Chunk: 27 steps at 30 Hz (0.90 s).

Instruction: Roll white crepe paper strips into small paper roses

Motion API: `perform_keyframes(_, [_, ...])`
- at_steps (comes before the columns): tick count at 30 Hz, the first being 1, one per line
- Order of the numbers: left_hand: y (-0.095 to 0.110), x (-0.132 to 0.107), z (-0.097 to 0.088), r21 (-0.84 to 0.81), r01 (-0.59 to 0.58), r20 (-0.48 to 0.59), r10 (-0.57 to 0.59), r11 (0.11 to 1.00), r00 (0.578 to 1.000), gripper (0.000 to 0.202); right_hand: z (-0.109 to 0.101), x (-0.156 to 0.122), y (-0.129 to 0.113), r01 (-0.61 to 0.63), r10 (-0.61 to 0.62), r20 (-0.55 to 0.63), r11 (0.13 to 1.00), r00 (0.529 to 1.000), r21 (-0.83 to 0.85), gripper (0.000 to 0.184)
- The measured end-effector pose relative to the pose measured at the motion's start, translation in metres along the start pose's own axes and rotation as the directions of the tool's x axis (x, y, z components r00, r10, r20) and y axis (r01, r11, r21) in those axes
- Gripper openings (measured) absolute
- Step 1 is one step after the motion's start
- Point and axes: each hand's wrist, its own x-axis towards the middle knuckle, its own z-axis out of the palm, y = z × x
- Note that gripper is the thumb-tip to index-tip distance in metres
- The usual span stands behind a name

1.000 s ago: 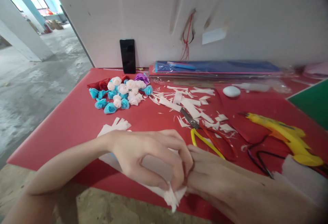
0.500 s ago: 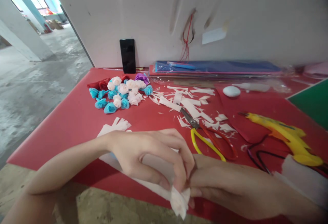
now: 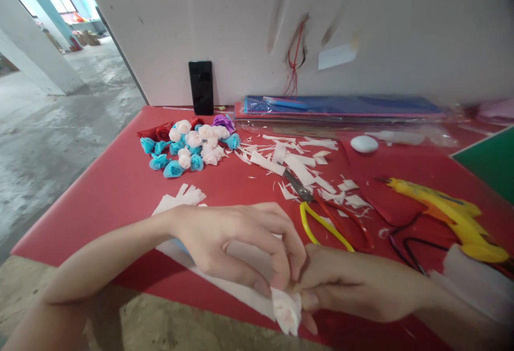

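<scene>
A small white paper flower (image 3: 286, 312) with a pale pink middle is pinched between both hands near the table's front edge. My left hand (image 3: 236, 244) arches over from the left, its thumb and fingertips closed at the flower's upper left side. From the right, my right hand (image 3: 341, 286) grips the flower's base with thumb and fingers; part of its fingers is hidden behind the left hand. Beneath my left hand lie white paper strips (image 3: 182, 196). Scissors (image 3: 325, 219) with one yellow and one red handle rest just beyond my hands.
Blue, pink, red and purple paper flowers (image 3: 193, 144) cluster at the back left. White paper scraps (image 3: 299, 166) lie mid-table. A phone (image 3: 201, 88) leans on the wall. On the right are a yellow glue gun (image 3: 450, 214), a white egg-shaped object (image 3: 364, 143) and a green board (image 3: 490, 161).
The flower has shifted slightly right and up and turned a little in my fingers. My right wrist has tilted slightly. Both hands keep their hold.
</scene>
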Motion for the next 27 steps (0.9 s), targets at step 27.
perform_keyframes(27, [-0.002,0.000,0.013,0.064,0.040,-0.039,-0.038,0.997,0.999,0.006,0.000,0.001,-0.014,-0.163,0.154,-0.056,0.937,0.987,-0.308,0.038])
